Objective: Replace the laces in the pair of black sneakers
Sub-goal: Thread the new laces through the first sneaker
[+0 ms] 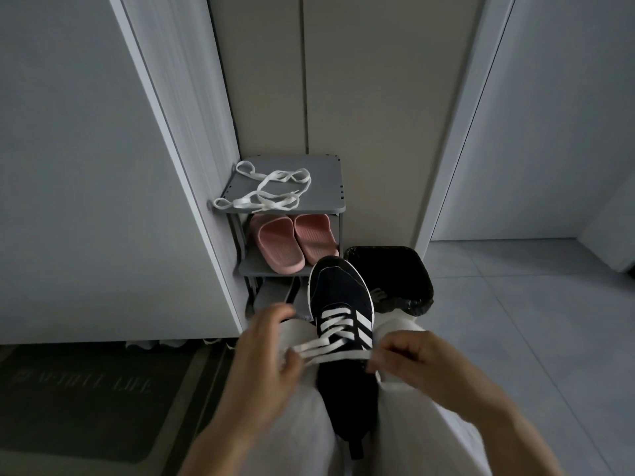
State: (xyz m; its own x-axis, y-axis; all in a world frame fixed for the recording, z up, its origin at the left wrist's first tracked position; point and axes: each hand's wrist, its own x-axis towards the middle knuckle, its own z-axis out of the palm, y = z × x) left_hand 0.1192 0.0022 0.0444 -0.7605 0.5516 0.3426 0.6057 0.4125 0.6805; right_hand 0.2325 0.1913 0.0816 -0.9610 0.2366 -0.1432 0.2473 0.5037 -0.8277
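A black sneaker (343, 297) with white side stripes rests between my knees on my lap, toe pointing away. A white lace (335, 350) crisscrosses its eyelets. My left hand (268, 359) pinches one end of that lace at the sneaker's left side. My right hand (409, 359) pinches the other end on the right, and the lace runs taut across the tongue. A loose white lace (268, 192) lies tangled on top of the grey shoe rack (326, 180). The second sneaker is not clearly seen.
Pink slippers (292, 243) sit on the rack's middle shelf. A bin with a black bag (391, 273) stands right of the rack, just beyond the sneaker's toe. A dark doormat (89, 400) lies at lower left. Walls and a door frame close in on both sides.
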